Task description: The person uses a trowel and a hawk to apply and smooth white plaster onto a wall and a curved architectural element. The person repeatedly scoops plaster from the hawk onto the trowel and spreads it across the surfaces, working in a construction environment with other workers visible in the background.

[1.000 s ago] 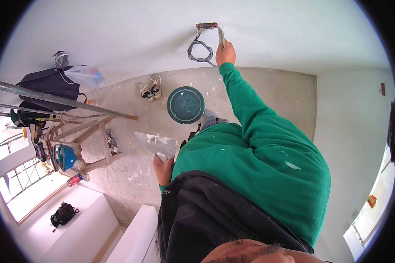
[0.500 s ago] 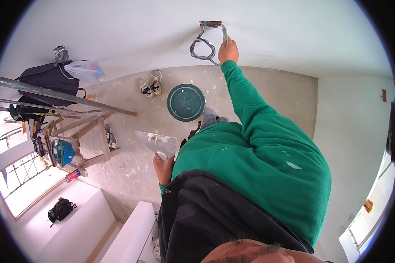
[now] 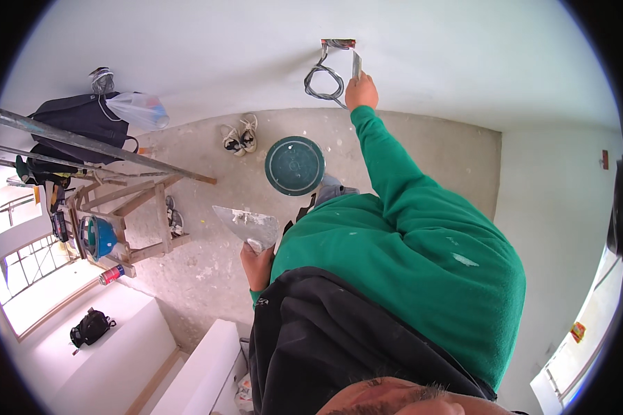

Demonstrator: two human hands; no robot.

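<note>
- Gripping a narrow scraper point(image 3: 356, 66), the right hand point(image 3: 361, 91) was closed round its lower end, its tip pointing up the white wall point(image 3: 450, 62), just below the right end of a red-edged opening point(image 3: 338, 43)
- Whether that tip touched the wall could not be told from this view
- The left hand point(image 3: 257, 268), low beside the body, was closed on a broad metal blade point(image 3: 261, 232) — its upper face carried pale paste point(image 3: 241, 217)
- From the opening hung a loop of grey cable point(image 3: 307, 83), left of the scraper and near it
- The step in hand looked like dressing the wall round the opening; the next move seemed to call for a flat, light stroke along its edge — with the cable kept clear
- Farther out, a round green tub point(image 3: 295, 166) stood on the concrete floor point(image 3: 457, 145), a pair of shoes point(image 3: 248, 142) to its left
- Well apart, at far left, stood a wooden frame point(image 3: 163, 216), a blue helmet-like thing point(image 3: 102, 236) near it
</note>
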